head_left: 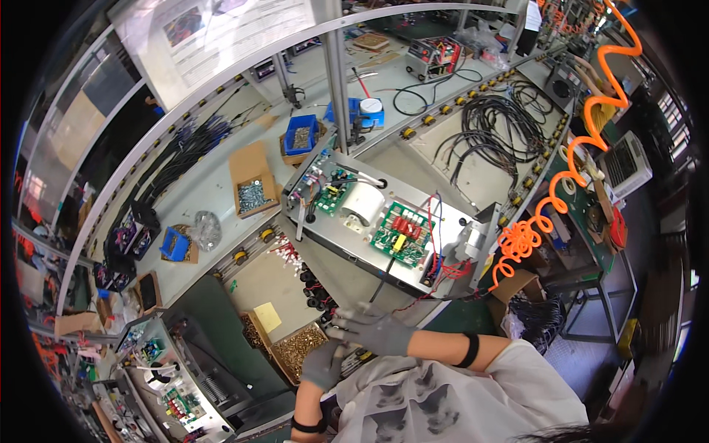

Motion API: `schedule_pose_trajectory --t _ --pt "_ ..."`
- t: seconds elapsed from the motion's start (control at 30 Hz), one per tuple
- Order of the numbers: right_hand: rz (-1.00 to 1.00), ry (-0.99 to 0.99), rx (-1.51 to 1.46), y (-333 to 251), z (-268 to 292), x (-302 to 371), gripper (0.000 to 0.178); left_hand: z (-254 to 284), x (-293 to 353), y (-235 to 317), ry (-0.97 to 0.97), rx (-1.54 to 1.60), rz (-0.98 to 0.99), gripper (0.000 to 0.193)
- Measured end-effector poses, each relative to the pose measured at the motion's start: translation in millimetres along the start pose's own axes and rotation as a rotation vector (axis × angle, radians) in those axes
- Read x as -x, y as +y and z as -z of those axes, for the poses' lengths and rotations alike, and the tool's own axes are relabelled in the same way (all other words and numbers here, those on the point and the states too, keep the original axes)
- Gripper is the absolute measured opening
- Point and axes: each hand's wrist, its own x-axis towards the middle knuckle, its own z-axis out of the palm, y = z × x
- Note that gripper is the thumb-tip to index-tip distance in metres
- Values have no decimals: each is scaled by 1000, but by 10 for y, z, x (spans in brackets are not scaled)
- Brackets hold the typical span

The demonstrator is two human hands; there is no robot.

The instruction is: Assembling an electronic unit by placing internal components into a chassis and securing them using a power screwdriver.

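Gloved in grey, the right hand (pixel 380 334) appears in the head view on the near side of the metal chassis (pixel 343 241), its fingers loosely extended and pointing left toward the left hand (pixel 323 367), which is bent inward, also on the chassis's near side. Their fingertips come close together or meet, but blur and overlap hide whether either is clamped on anything, so what they hold, if anything, cannot be told. Just beside the left hand, nearer the wearer than the chassis, lies an open carton (pixel 266 344) of small brass-coloured parts (pixel 298 351), probably put there for a short reach. Black round parts (pixel 314 292) and white pieces (pixel 286 255) lie left of the chassis, perhaps sorted by kind for easy picking; farther left of it, silver screws (pixel 253 194) fill a cardboard box (pixel 251 162). The chassis itself sits slantwise ahead of the hands, its exposed interior facing up, presumably to leave the parts accessible. It looks bright silver, with a green circuit board (pixel 403 235) bearing red blocks and a yellow component, a white cylindrical part (pixel 362 201) beside that board, and red wires (pixel 452 270) looping at its right end. An orange coiled hose (pixel 554 203) hangs to the chassis's right.
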Motion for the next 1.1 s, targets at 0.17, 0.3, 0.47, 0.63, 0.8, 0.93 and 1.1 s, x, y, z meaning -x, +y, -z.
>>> schedule_pose_trajectory --t 0.17,0.3,0.47,0.63,0.8,0.93,1.1 --pt "-140 -292 77 146 -86 14 23 289 97 286 235 -233 -30 20" --pt "-247 -318 97 210 23 61 19 296 139 280 455 73 8 17" --pt "-213 -39 -331 -223 225 -154 21 295 85 654 495 950 -78 37" --pt "-274 81 -362 -217 439 -290 24 313 19 637 557 882 -176 46" --pt "-239 -94 -204 -211 411 -366 34 333 16 609 677 663 -295 33" --pt "-185 -68 -223 -193 406 -401 39 295 6 504 781 595 -254 25" --pt "-79 97 -182 -144 417 -518 41 252 -88 421 684 1218 66 19"
